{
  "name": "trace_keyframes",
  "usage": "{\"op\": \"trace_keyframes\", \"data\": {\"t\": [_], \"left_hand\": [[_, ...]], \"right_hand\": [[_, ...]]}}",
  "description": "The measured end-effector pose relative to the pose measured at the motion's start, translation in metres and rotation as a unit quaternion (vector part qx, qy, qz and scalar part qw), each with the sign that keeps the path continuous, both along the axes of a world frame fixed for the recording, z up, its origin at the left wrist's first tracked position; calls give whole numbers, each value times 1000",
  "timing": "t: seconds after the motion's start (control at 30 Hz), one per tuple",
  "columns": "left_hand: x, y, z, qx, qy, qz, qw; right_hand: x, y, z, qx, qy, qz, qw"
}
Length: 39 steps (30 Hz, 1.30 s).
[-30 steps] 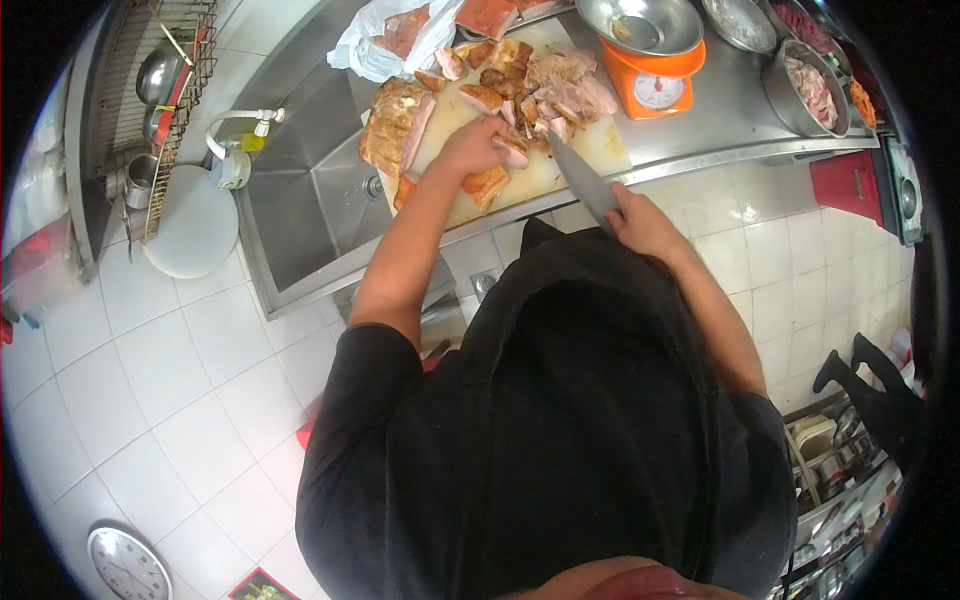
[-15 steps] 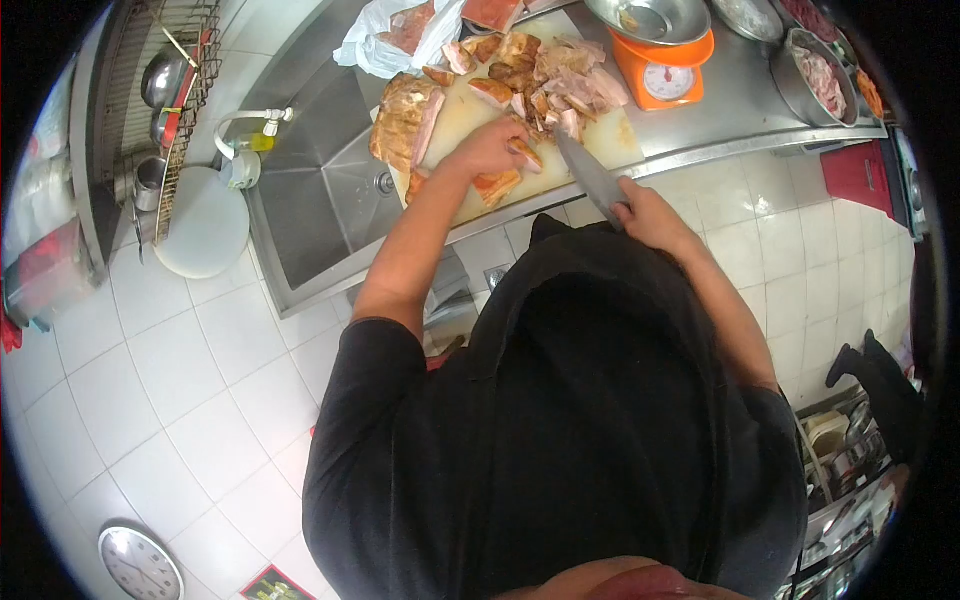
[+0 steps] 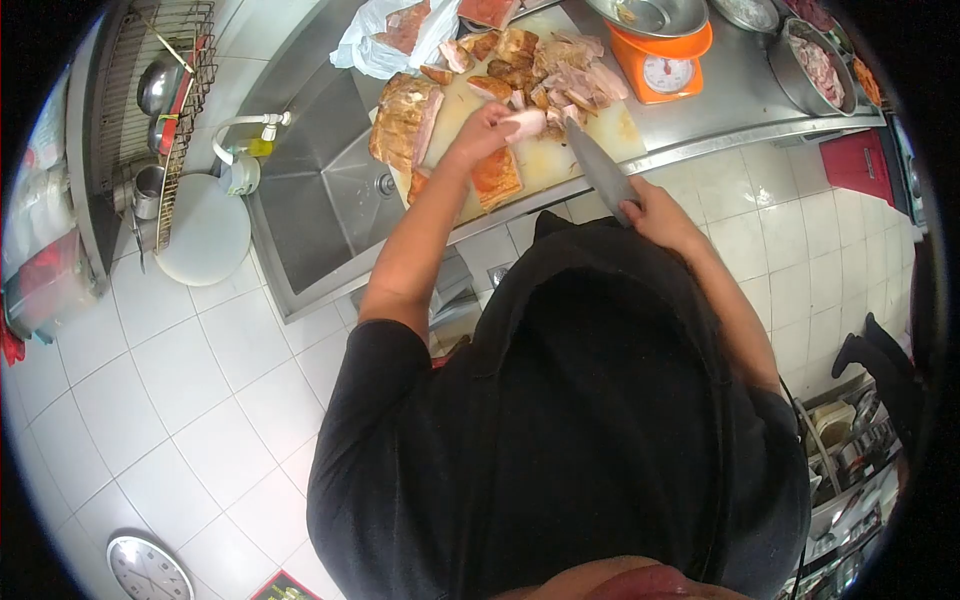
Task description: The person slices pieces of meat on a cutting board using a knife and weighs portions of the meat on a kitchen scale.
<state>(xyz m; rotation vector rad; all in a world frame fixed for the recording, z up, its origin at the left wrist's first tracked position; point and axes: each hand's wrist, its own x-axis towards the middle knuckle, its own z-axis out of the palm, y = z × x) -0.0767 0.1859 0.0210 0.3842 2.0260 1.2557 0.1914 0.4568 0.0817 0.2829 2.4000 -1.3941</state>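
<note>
My left hand (image 3: 484, 132) is closed on a pale piece of meat (image 3: 525, 124), held just above the cutting board (image 3: 560, 160). My right hand (image 3: 660, 214) grips the handle of a broad kitchen knife (image 3: 600, 172); its blade points up and left, the tip by the cut pieces. A browned chunk of pork (image 3: 497, 178) lies on the board below my left hand. To the left sits a large roasted slab (image 3: 406, 118). Chopped meat and thin pale slices (image 3: 580, 75) are heaped at the board's far side.
An orange scale (image 3: 657, 72) with a metal bowl (image 3: 650, 14) stands right of the board. A pot of meat (image 3: 815, 75) is farther right. Left lies a steel sink (image 3: 330, 170); a white plastic bag (image 3: 385, 45) holding meat rests behind the slab.
My left hand has lifted and turned the piece of meat, so its pale side now shows. The knife has shifted slightly to the right, with its tip still near the chopped pieces.
</note>
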Motion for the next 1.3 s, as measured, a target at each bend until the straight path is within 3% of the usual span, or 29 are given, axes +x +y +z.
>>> {"op": "trace_keyframes", "data": {"t": [0.2, 0.3, 0.4, 0.43, 0.5, 0.57, 0.63, 0.73, 0.83, 0.93, 1.03, 1.23, 1.3], "left_hand": [[-45, 10, 25, 104, 12, 226, 968], [-74, 18, 46, 232, 2, 248, 941], [-87, 2, 30, 0, 234, 236, 943], [-68, -7, 42, -18, 278, 166, 946], [-40, -40, 21, -31, 211, 50, 976], [0, -69, -6, 29, 79, 24, 996], [41, -76, 5, -79, 102, 15, 991], [57, -78, -4, -81, 89, 78, 990], [64, -65, -2, -161, 116, 94, 976], [79, -55, 2, -133, 65, 152, 977], [106, -46, 2, 6, -105, 294, 950], [128, -51, 4, 101, -85, 339, 932], [134, -48, 5, 113, -42, 326, 938]], "right_hand": [[2, 0, -11, -10, 3, -14, 1000], [0, -3, -12, -19, 12, -14, 1000], [1, -4, -7, -19, 13, -11, 1000], [0, -3, -5, -20, 11, -10, 1000], [3, 1, -3, -13, 8, -15, 1000], [6, 5, 2, -19, -2, -1, 1000], [7, 8, 10, -36, -18, 40, 998], [-3, 4, 8, -21, 14, 130, 991], [-26, -5, 0, 46, 17, 197, 979], [-54, -19, 3, 47, -68, 176, 981], [-82, -34, -15, 101, 67, 183, 976], [-91, -55, 9, 131, 73, 53, 987], [-80, -54, 15, 146, 41, 66, 986]]}}
